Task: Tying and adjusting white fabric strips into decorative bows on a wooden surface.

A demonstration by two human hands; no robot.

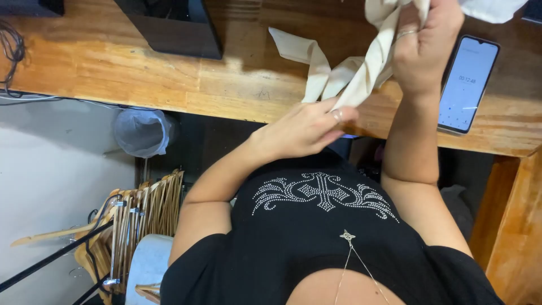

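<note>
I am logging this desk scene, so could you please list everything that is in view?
cloth strip: one, cream, over the desk, held in both hands
phone: one, dark frame with lit pale screen, flat on the desk beside the right hand
wooden desk: one, orange-brown, across the top
dark box: one, black, on the desk, upper left
plastic bin: one, clear grey, under the desk edge
wooden hangers: a bundle, light wood, lower left
cables: a few, black, far left
left hand: pinches the strip's lower end
right hand: grips the strip higher up, ring on a finger
</note>
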